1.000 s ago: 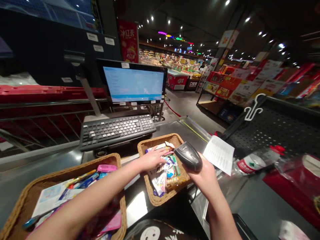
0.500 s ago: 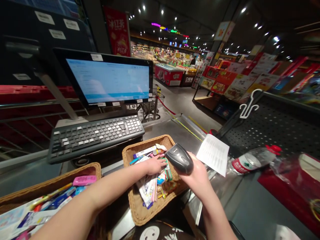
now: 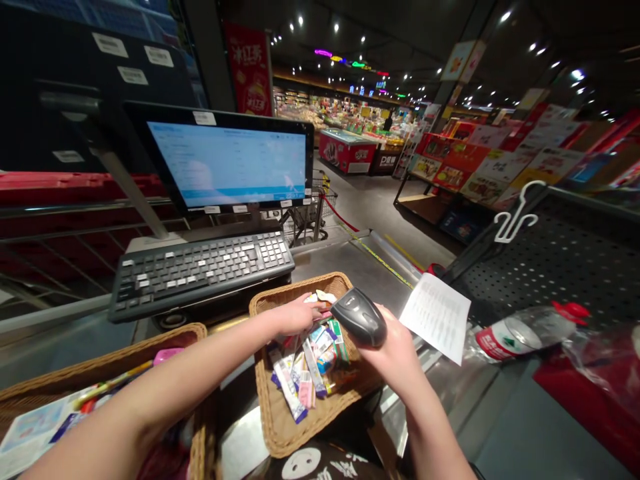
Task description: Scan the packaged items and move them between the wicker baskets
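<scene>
My right hand [image 3: 397, 347] grips a dark handheld barcode scanner [image 3: 359, 316] and holds it over the right side of a wicker basket [image 3: 280, 417]. The basket holds several small colourful packets [image 3: 307, 363]. My left hand [image 3: 295, 315] reaches into the basket's far end, fingers curled down onto the packets; what they hold, if anything, is hidden. A second wicker basket [image 3: 165, 337] with stationery and a pink item sits at lower left, under my left forearm.
A keyboard [image 3: 200, 267] and a lit monitor [image 3: 227, 163] stand behind the baskets on the steel counter [image 3: 350, 263]. A printed sheet [image 3: 436, 313] and a lying water bottle [image 3: 520, 330] sit to the right, beside a black perforated rack [image 3: 560, 260]. Store aisles lie beyond.
My left hand has slid toward the basket's far end and several packets have shifted. The scanner stays in my right hand at about the same spot. The view has tilted slightly.
</scene>
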A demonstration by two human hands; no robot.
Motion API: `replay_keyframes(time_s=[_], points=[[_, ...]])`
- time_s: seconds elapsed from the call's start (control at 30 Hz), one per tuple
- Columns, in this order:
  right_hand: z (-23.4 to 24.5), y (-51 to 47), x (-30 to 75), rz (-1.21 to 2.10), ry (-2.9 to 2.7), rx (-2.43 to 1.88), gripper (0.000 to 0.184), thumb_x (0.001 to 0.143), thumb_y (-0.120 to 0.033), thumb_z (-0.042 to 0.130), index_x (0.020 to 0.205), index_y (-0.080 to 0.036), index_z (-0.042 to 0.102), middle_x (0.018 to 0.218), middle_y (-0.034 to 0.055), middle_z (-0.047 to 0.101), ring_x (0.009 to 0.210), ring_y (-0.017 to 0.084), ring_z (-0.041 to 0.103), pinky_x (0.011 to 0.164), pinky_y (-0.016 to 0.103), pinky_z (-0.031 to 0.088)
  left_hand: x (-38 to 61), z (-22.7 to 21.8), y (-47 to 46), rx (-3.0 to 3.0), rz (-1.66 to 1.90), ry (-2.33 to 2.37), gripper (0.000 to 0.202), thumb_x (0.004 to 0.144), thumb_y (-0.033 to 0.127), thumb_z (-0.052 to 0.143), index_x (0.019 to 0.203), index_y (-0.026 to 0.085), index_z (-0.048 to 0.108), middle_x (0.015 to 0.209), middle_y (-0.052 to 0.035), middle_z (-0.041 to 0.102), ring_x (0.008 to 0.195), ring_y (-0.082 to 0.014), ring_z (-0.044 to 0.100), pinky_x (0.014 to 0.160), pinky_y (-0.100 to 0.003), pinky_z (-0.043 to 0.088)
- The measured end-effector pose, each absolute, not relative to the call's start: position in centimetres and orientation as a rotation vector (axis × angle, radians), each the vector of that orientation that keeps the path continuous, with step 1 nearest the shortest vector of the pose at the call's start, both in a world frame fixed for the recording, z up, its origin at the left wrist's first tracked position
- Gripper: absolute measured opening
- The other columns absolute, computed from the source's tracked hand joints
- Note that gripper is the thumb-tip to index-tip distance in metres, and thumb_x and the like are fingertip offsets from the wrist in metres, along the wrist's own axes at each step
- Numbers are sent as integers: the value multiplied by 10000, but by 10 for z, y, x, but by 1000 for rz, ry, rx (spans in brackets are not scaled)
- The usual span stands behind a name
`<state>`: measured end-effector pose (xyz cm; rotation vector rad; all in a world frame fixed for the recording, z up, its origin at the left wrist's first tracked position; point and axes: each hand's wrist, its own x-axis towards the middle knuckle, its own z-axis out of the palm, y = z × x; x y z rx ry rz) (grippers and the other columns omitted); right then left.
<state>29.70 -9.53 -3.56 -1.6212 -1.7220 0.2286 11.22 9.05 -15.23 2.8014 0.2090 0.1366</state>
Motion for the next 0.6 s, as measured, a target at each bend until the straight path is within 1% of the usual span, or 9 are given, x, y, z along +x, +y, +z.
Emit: replay_keyframes(time_s=[0.07,0.13,0.23,0.4,0.5,0.6], points=[[-34,-95,294,228,-1723,-1624,367,731,-223,646,1097,-212,660,1158,100,671,1111,292,607,990,492,475,102,-138,94,2836,48,192,199,759,124,600,802,275,723,1238,12,661,1359,-242,385,1173,-523,95],[-32,-95,291,229,-1726,-1620,353,738,-227,647,1090,-213,662,1156,99,671,1110,288,608,986,485,479,91,-124,95,2857,23,229,172,744,132,635,765,280,722,1263,21,646,1395,-256,331,1164,-553,55],[-29,-94,286,231,-1746,-1584,352,743,-221,652,1095,-213,660,1151,97,673,1102,279,610,981,471,484,74,-108,95,2858,71,323,139,750,136,648,735,259,711,1282,10,633,1397,-260,330,1152,-574,55],[-26,-95,275,222,-1758,-1520,357,737,-183,648,1093,-210,660,1158,87,671,1111,266,604,969,437,498,52,-91,89,2840,169,447,155,812,129,583,717,209,677,1332,-24,597,1400,-277,324,1114,-655,56],[-26,-97,269,228,-1756,-1517,352,727,-168,649,1077,-202,669,1158,92,671,1118,275,601,964,439,503,42,-85,84,2821,249,488,169,842,149,555,733,207,671,1352,-22,581,1400,-275,324,1118,-652,57],[-24,-99,262,241,-1758,-1506,348,729,-188,655,1077,-195,670,1155,100,672,1103,284,608,944,439,514,33,-81,78,2792,310,556,180,874,191,530,767,211,673,1361,-23,574,1398,-274,327,1125,-643,62]])
